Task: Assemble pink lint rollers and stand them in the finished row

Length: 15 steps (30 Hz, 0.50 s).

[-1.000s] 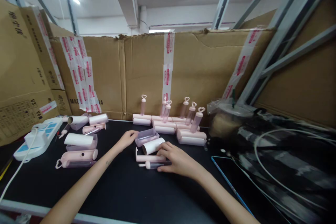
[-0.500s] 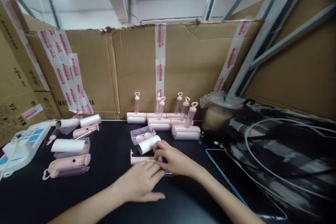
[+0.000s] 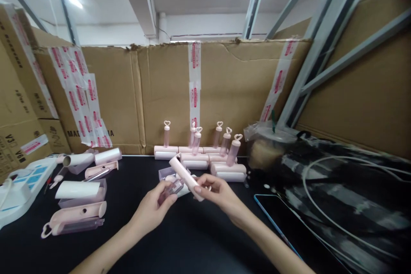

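My right hand [image 3: 221,193] grips the lower end of a pink lint roller holder [image 3: 183,172], lifted and slanted above the black table. My left hand [image 3: 150,210] pinches a clear purplish tube-like handle [image 3: 174,188] close against the holder's left side; whether the two parts touch I cannot tell. Behind the hands lies a white paper roll [image 3: 184,191], mostly covered by them. A translucent lilac tray [image 3: 163,174] with small pink pieces sits just beyond, partly hidden by the holder.
Several pink lint rollers [image 3: 194,161] with upright heart-ended handles stand at the back. On the left are more rollers, holder parts [image 3: 78,213] and a white power strip [image 3: 28,184]. A phone [image 3: 282,218], cables and a lidded cup [image 3: 266,150] occupy the right side.
The pink holder has risen off the table and tilted in my right hand. My left hand has moved left and turned, now pinching the clear handle. The camera view has tipped slightly upward.
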{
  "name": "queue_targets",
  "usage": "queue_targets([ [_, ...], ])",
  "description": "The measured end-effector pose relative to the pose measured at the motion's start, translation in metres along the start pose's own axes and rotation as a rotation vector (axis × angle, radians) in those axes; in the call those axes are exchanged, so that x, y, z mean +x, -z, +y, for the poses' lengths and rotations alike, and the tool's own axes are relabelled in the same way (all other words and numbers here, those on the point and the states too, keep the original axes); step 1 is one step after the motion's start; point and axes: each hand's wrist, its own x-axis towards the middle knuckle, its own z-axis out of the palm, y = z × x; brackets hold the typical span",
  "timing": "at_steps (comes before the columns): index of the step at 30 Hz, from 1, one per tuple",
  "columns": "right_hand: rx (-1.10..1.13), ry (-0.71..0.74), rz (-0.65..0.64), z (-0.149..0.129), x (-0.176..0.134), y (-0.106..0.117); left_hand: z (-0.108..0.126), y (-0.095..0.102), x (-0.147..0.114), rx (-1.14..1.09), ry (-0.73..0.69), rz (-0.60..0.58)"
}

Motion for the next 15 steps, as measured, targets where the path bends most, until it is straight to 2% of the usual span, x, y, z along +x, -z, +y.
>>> queue_targets([
  [3,-0.052,0.043,-0.060,0.001,0.000,-0.004,0.000,0.000,-0.001,-0.003,-0.020,0.032],
  [6,-0.218,0.100,-0.119,0.002,0.001,0.000,0.003,0.001,-0.003,0.131,-0.008,0.069],
  [10,-0.395,0.156,-0.092,0.008,0.003,0.004,0.005,0.004,-0.005,0.280,0.002,0.139],
  [12,-0.455,0.158,-0.059,0.011,0.002,0.002,0.006,0.004,-0.004,0.230,0.026,0.116],
  [15,-0.463,0.168,-0.017,0.013,0.000,-0.002,0.008,0.003,-0.002,-0.015,0.102,-0.029],
])
